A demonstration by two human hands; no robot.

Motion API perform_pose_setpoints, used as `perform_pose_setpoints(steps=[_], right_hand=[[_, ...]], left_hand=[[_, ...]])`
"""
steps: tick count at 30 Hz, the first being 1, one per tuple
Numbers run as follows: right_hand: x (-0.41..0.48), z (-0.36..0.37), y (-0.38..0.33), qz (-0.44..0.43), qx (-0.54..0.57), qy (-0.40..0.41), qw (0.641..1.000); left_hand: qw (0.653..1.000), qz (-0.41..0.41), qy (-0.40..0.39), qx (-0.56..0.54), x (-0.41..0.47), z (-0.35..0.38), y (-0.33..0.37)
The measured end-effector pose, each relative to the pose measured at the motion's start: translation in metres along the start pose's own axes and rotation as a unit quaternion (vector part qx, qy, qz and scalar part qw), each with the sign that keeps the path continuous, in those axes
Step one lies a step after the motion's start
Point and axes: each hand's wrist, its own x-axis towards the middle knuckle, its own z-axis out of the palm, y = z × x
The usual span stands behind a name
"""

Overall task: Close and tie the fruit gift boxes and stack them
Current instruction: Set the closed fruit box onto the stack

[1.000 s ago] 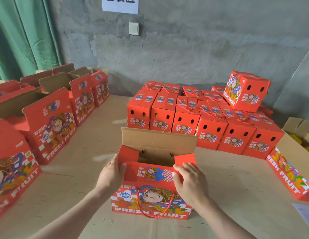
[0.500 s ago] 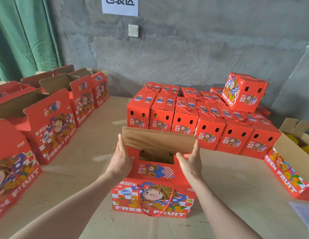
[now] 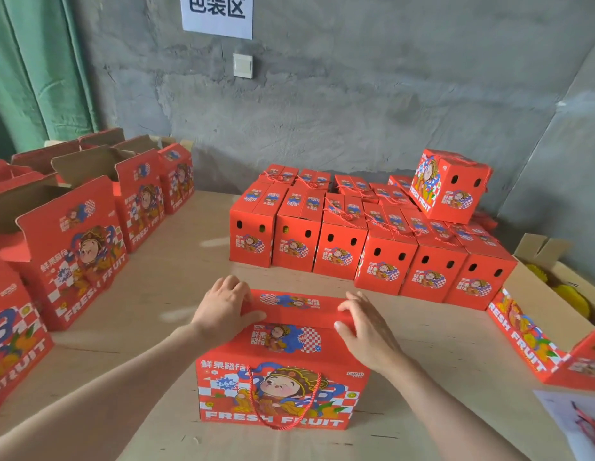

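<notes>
A red fruit gift box [image 3: 283, 387] printed "FRESH FRUIT" stands on the table in front of me, its top flaps folded down. A red rope handle [image 3: 286, 414] hangs loose on its front face. My left hand [image 3: 223, 306] presses on the left end of the far top flap, fingers over its back edge. My right hand [image 3: 366, 327] presses on the right end of the same flap. Behind it stands a block of several closed, tied boxes [image 3: 372, 244], with one more box [image 3: 450, 186] lying tilted on top at the right.
Several open boxes [image 3: 70, 247] with raised flaps line the left side of the wooden table [image 3: 176, 261]. An open box [image 3: 535, 331] with yellow fruit inside lies at the right. Paper [image 3: 575, 417] sits at the lower right corner. A concrete wall is behind.
The far cardboard flap, upright a moment ago, has been folded down over the box. Both hands moved from its side edges onto the closed top.
</notes>
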Motion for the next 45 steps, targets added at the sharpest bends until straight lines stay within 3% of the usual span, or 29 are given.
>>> perform_pose_setpoints(steps=[4, 8, 14, 23, 31, 38, 41, 45], right_hand=[[0.034, -0.021, -0.013, -0.041, -0.126, -0.185, 0.974], [0.042, -0.025, -0.008, -0.015, -0.116, -0.24, 0.964], [0.04, -0.019, -0.004, -0.037, -0.133, -0.209, 0.968], [0.043, -0.016, 0.003, -0.067, -0.2, -0.241, 0.947], [0.028, 0.005, 0.013, -0.112, -0.153, -0.19, 0.963], [0.027, 0.002, 0.003, -0.072, -0.133, -0.233, 0.961], [0.024, 0.006, -0.001, -0.065, -0.139, -0.207, 0.966], [0.025, 0.007, -0.001, -0.052, -0.139, -0.234, 0.961]], left_hand=[[0.981, 0.035, -0.175, 0.081, 0.031, -0.01, -0.004], [0.956, 0.046, -0.27, 0.107, 0.038, -0.014, -0.012], [0.961, 0.062, -0.217, 0.158, 0.034, -0.001, -0.015], [0.966, 0.028, -0.237, 0.104, 0.028, 0.007, -0.018], [0.969, 0.03, -0.208, 0.129, 0.024, 0.013, -0.018], [0.958, 0.01, -0.214, 0.19, 0.022, 0.008, -0.002], [0.974, 0.024, -0.174, 0.143, -0.012, 0.032, 0.041], [0.991, 0.008, -0.117, 0.063, -0.04, 0.052, 0.08]])
